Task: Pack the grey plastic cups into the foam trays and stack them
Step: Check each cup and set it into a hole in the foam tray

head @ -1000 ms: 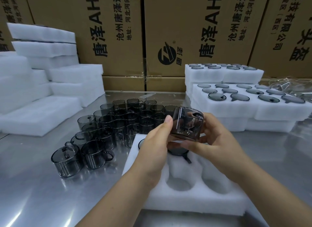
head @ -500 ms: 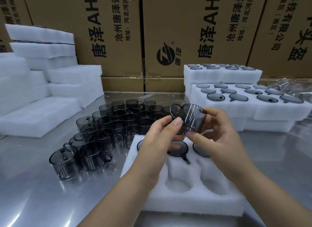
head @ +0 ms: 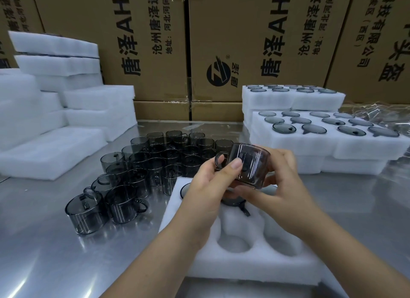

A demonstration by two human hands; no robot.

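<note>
Both hands hold one smoky grey plastic cup (head: 251, 164) upside down above a white foam tray (head: 244, 264). My left hand (head: 206, 186) pinches it near the handle, which points left. My right hand (head: 281, 182) cups its right side and underside. The tray's far pockets hold cups; one (head: 235, 201) shows just under my hands. Two near pockets (head: 233, 243) are hollow. Several loose cups (head: 155, 164) stand upside down on the steel table to the left.
Filled foam trays (head: 332, 142) are stacked at the right, with another stack (head: 292, 98) behind them. White foam pieces (head: 55, 120) pile up at the left. Cardboard boxes (head: 244, 42) wall off the back. Crumpled clear plastic (head: 383, 113) lies at the far right.
The cup has been turned in my hands, from tilted with its side up to base up with the handle pointing left. It stays above the tray.
</note>
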